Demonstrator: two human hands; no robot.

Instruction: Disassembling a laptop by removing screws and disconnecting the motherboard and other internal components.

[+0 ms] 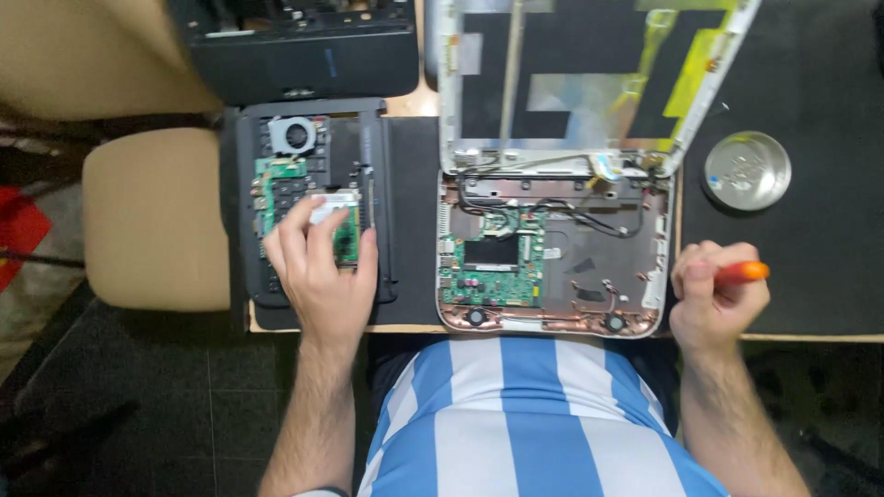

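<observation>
Left hand (318,267), fingers spread, rests on circuit board (345,230) in black laptop base (387,202), desk's left. Right hand (718,294) fist-grips orange screwdriver (750,271) beside opened white laptop (552,258). Disassembly underway; board likely needs lifting.

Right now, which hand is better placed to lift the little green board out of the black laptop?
Left. The left hand already rests on the green board; the right hand is far off, gripping an orange screwdriver.

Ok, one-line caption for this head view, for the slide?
Left hand rests on an opened black laptop base; right hand grips an orange-handled screwdriver beside a second opened laptop.
</observation>
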